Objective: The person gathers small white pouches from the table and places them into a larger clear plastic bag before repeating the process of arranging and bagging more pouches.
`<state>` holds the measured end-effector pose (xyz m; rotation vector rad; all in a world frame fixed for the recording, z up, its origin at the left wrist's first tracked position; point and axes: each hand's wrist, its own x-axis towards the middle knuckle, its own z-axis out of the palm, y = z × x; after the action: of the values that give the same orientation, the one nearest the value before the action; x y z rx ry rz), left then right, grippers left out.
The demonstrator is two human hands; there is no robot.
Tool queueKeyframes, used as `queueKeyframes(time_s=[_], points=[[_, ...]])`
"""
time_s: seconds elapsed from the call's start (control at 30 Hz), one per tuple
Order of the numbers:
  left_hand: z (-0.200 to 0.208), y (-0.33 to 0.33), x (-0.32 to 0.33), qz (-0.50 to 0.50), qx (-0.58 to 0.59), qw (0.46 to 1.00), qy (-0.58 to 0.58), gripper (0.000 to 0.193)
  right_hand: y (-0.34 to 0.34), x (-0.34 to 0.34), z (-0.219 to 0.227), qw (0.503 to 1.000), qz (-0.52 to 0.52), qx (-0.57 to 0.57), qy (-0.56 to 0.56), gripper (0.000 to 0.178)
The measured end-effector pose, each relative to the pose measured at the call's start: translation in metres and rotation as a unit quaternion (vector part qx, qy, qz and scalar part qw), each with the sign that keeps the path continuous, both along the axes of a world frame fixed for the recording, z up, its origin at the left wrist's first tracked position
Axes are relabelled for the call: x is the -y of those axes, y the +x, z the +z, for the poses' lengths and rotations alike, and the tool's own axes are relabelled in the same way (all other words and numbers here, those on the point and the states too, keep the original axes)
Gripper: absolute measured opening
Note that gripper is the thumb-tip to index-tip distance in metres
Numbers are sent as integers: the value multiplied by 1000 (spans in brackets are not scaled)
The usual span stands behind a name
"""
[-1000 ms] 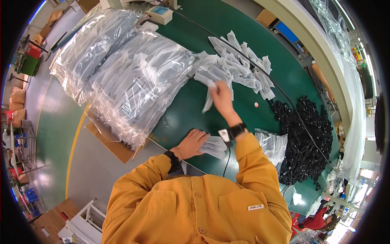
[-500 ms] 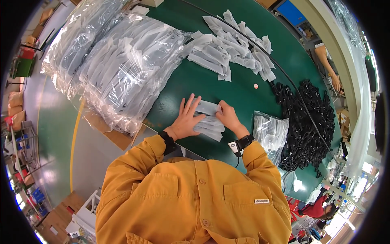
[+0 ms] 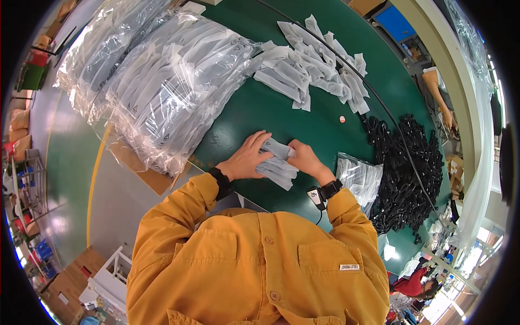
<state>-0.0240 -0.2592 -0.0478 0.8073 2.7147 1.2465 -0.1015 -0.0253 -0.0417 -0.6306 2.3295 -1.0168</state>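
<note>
Small stack: you kept a short stack of flat grey-white pouches on the green tabletop, right at its near edge and straight ahead of your chest, where both hands could meet over it without a stretch.
Left hand: your left hand lay open and flat, fingers spread, pressing on the left half of the stack; it looked like a hold-down so the slippery pouches would not slide apart.
Right hand: your right hand was curled onto the right end of the stack, fingertips pinching the top pouch's edge, seemingly to square it with those beneath.
Loose pouches: beyond the stack, toward the far side of the tabletop, more of the same pouches lay scattered and overlapping, within reach of your right arm.
Bagged bundles: to the left of the stack and beyond it, big clear bags of packed pouches were heaped, overhanging the tabletop's left edge above a piece of brown cardboard.
Clear bag: just right of the stack a crumpled clear plastic bag sat beside your right wrist.
Black heap: farther right of the stack, a pile of black cords was parked out of the working area.
Small disc: a little pale round bit lay beyond the stack, well apart from it.
</note>
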Motion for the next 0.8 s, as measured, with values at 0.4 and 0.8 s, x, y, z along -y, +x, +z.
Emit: queueKeyframes(time_s=[0.4, 0.8], points=[[-21, 7, -5, -28, -39, 998, -29, 72, -69, 62, 48, 980, 62, -184, -33, 34], [-14, 8, -9, -16, 5, 999, -49, 82, -106, 95, 41, 977, -140, -79, -138, 12]])
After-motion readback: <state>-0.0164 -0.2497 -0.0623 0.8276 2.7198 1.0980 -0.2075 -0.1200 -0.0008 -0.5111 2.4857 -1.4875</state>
